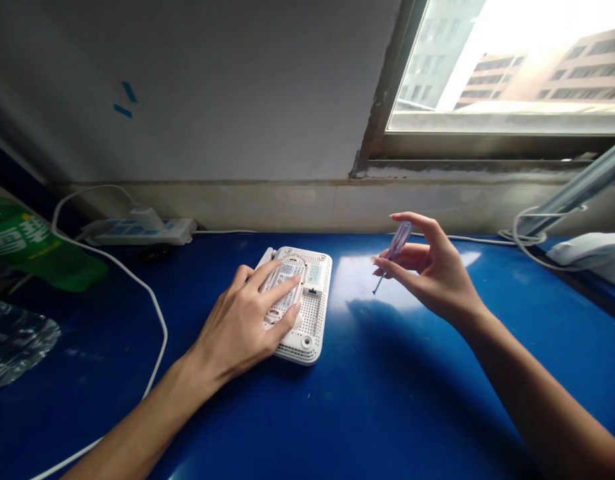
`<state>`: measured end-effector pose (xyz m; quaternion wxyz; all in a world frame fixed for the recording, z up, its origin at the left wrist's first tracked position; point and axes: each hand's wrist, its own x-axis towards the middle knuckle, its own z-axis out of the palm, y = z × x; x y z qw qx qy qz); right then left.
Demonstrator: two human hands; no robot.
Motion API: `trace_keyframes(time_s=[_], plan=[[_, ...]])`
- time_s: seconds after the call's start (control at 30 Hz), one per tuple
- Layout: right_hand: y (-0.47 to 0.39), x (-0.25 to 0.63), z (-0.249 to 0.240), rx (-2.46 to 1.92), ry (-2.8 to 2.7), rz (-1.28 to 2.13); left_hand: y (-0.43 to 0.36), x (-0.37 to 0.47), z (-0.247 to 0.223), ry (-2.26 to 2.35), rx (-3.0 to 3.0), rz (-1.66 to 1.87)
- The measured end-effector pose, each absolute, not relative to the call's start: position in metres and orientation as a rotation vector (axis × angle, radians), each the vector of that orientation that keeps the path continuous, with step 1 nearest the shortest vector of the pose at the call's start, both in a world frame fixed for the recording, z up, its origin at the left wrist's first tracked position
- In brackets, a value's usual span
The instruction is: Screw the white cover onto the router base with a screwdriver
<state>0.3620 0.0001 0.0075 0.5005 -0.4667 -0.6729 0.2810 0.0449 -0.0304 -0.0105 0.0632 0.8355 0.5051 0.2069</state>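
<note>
A white plastic device [315, 313] with vent holes, labels and round corner recesses lies flat on the blue table [337, 420]. My left hand [247, 313] rests on its left part, fingers spread over the label and partly hiding it. To the right, above the table, my right hand [427, 267] holds a small screwdriver [398, 241] with a clear purplish handle, pinched between thumb and fingers. Its thin shaft points down and to the left, apart from the device.
At the left are a green bottle [37, 247], a clear plastic bottle [17, 340] and a white cable [157, 313]. A power strip [177, 231] lies by the wall. A metal pole [577, 187] with a wound cable stands at the right, below the window.
</note>
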Motion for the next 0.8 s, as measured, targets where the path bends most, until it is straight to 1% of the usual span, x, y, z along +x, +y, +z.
trace_keyframes(time_s=[0.17,0.33,0.5,0.8], plan=[[-0.008,0.343,0.013,-0.955,-1.511,0.819,-0.028,0.034,-0.008,1.307,2.561,0.661],[-0.019,0.32,0.013,-0.871,-1.528,0.923,-0.027,0.034,-0.011,1.123,2.675,0.632],[-0.027,0.307,0.012,-0.796,-1.54,1.041,-0.027,0.037,-0.017,1.091,2.695,0.641],[-0.028,0.302,0.005,-0.743,-1.603,1.086,-0.027,0.038,-0.017,1.097,2.679,0.631]])
